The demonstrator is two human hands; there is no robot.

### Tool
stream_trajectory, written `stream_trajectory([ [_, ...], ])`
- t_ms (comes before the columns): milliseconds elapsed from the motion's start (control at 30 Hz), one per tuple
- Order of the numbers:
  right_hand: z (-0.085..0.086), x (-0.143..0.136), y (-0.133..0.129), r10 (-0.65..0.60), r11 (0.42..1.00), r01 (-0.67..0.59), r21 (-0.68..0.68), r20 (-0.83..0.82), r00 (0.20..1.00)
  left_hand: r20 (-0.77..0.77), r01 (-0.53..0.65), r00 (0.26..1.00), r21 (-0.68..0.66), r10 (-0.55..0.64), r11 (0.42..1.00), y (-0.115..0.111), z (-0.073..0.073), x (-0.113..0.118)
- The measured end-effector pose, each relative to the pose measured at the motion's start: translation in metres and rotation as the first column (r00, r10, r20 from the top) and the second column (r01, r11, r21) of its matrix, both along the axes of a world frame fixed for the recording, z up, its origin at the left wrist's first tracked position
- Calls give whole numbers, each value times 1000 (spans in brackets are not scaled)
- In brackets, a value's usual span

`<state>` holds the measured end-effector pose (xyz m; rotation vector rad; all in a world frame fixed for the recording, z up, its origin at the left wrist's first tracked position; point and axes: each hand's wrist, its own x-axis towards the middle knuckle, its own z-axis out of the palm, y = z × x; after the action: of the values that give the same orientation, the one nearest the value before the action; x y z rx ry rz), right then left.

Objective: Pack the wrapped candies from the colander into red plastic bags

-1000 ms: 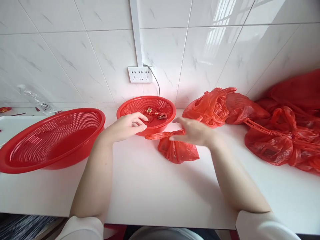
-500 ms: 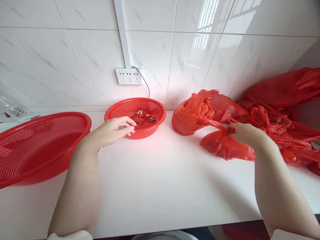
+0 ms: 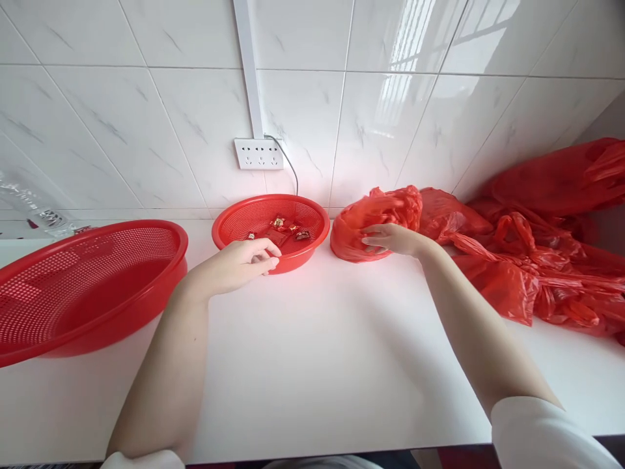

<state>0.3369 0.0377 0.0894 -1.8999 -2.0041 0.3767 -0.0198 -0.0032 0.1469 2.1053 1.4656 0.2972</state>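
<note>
Left hand (image 3: pixel 244 264), fingers loosely open, is at a small basket (image 3: pixel 299 259); right hand (image 3: pixel 393 240), fingers parted, is against or just before a red bag (image 3: pixel 374 212).

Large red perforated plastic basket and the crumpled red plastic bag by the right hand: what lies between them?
In the head view: a smaller round red plastic basket holding small wrapped pieces, with the left hand by its near rim.

Bright light casts barred glare across the glossy tiled wall (image 3: pixel 312 111).
</note>
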Motion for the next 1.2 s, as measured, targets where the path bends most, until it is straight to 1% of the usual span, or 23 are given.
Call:
stream_trajectory([
  [33,0,-5,-1,49,999,-47,18,-82,995,-1,9,1000,-1,-9,1000,0,-1,1],
  [67,0,-9,-3,77,996,-70,49,-166,983,-3,20,1000,-5,-20,1000,1,-2,2],
  [100,1,-11,-5,87,992,-62,108,-245,966,-6,33,999,-7,-33,999,1,-3,3],
  [133,3,-12,-8,78,981,-18,194,-306,949,-12,45,999,-10,-45,999,2,-5,3],
  [167,4,-12,-10,52,957,52,287,-343,938,-21,56,998,-13,-56,998,3,-6,4],
  [233,6,-10,-13,-13,883,183,432,-367,930,-38,64,997,-15,-65,998,5,-7,5],
  [267,6,-8,-14,-36,851,225,474,-375,926,-44,65,997,-15,-66,998,5,-8,6],
  [333,7,-5,-15,-54,814,264,518,-385,921,-55,68,996,-18,-69,998,6,-8,7],
  [400,6,-3,-16,-57,799,267,539,-375,925,-58,70,996,-23,-71,997,6,-8,8],
  [500,4,0,-16,-55,792,256,555,-352,934,-53,71,996,-38,-73,997,5,-8,10],
  [633,1,-1,-13,-29,805,219,551,-332,943,-65,69,995,-41,-72,997,6,-8,10],
  [767,-1,-7,-12,-21,813,207,544,-327,945,-77,72,994,-44,-75,996,6,-9,9],
  [967,-4,-17,-10,49,836,104,538,-262,964,-81,73,994,-47,-76,996,6,-10,9],
  [1100,-10,-21,-6,82,856,74,512,-275,958,-75,71,994,-53,-75,996,7,-10,7],
  [1133,-13,-23,-4,99,864,53,501,-273,957,-71,71,995,-54,-75,996,7,-10,7],
  [1200,-19,-30,-1,162,879,-31,476,-236,958,-65,72,995,-50,-75,996,8,-10,7],
])
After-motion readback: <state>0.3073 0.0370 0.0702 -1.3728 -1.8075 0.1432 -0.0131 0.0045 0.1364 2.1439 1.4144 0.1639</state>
